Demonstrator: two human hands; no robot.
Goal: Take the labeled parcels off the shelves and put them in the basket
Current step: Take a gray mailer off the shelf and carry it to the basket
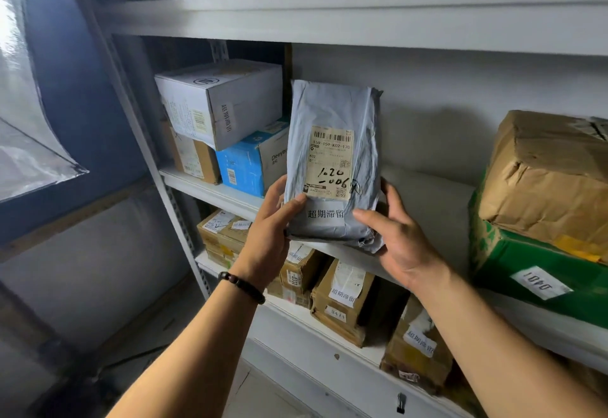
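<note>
- Metal shelf [427, 194]: one bare stretch just right of the fingers [365, 217].
- Left of them, three: white box [223, 102], blue box [243, 164], brown box [194, 158].
- Far right, two: paper-wrapped parcel [543, 174] on green box [526, 263].
- One grey mailer parcel [332, 112], upright at the shelf edge, lower corners gripped by left hand [266, 230] and right hand [404, 240].

On your left, a clear plastic sheet [33, 154] hangs in front of a dark blue wall [82, 88], with bright daylight at its upper edge. Below the blue you see a brown wooden strip [75, 217] running across grey panelling [98, 286]. Low down, a small black clip [400, 403] hangs above the pale floor [256, 394].
</note>
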